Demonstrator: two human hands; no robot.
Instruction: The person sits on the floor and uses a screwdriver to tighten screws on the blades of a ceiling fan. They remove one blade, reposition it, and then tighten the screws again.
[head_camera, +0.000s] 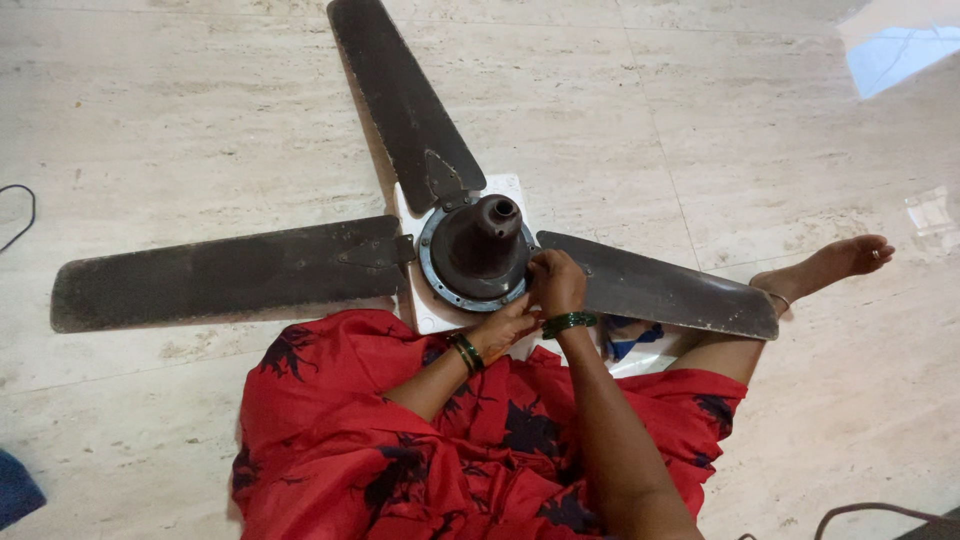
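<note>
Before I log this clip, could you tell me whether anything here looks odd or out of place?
Yes: a ceiling fan lies on the floor, hub up on a white sheet. Its three dark blades look grimy and worn. Both hands, left and right, rest at the hub's rim beside the right-side blade.

Pale marble-look tiled floor (180, 120). Directly on it: white square slab (425, 310) under a dark three-bladed ceiling fan (478, 248), black cord loop (22, 212) at left edge, blue cloth (15, 490) at lower left corner.
</note>
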